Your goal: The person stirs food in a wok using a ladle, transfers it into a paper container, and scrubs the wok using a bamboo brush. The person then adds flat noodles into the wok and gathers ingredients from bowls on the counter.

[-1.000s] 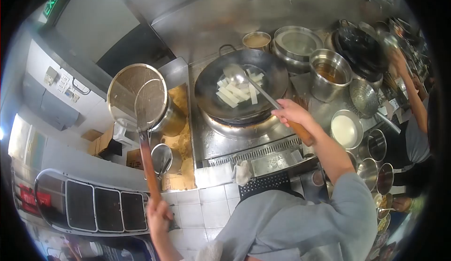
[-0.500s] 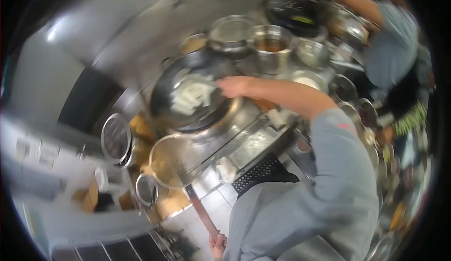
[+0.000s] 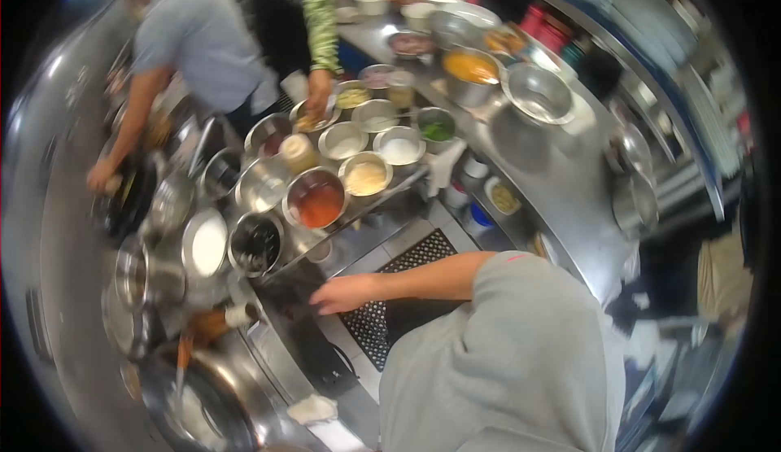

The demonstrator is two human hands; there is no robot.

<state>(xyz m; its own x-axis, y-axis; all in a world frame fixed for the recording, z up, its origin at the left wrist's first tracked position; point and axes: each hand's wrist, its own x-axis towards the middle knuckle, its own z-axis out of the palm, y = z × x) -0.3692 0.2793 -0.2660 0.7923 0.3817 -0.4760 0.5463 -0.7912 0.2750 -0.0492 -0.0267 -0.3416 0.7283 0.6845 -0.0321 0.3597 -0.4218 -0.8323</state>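
My right hand [image 3: 348, 293] reaches out above the dark gap beside the counter, near the rows of metal bowls. Its fingers look loosely stretched, with nothing visible in them, though the hand is slightly blurred. Nearest to it are a bowl of dark pieces in liquid [image 3: 255, 243] and a bowl of red-orange liquid [image 3: 317, 200]. My left hand is outside the view. At the lower left sits a wok [image 3: 237, 407] with pale contents. A utensil with an orange-brown handle [image 3: 185, 354] leans in it.
A co-worker's hand [image 3: 104, 175] is over a dark pan at the left. Another person's hand [image 3: 319, 94], below a green patterned sleeve, reaches into a bowl. A steel counter [image 3: 561, 175] holds an empty metal bowl [image 3: 537, 92]. A perforated black mat [image 3: 423, 253] covers part of the floor.
My view has swung right from the wok to the bowls. My right hand has left the wok. My left hand, earlier on a strainer's handle, is out of view with the strainer.
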